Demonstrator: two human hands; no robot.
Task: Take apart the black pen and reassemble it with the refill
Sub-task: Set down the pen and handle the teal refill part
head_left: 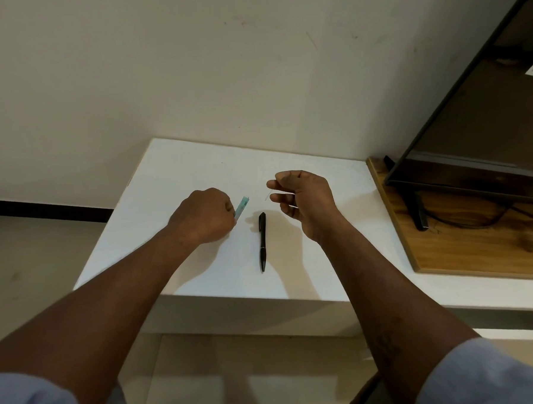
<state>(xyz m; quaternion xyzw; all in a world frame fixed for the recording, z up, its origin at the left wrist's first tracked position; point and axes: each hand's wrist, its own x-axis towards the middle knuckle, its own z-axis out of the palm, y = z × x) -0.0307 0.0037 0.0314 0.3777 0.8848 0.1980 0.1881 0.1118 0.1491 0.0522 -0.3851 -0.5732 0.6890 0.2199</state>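
Head view: the pen (262, 242) lies lengthwise on the worktop (171, 176) between your hands, nearer the right hand (302, 200), whose fingers (277, 197) pinch a thin refill (267, 196), while the left hand (205, 215) grips a green wrapper (242, 205).

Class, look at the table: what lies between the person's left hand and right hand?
In the head view, the black pen lies on the white table between the left hand and the right hand, touched by neither.
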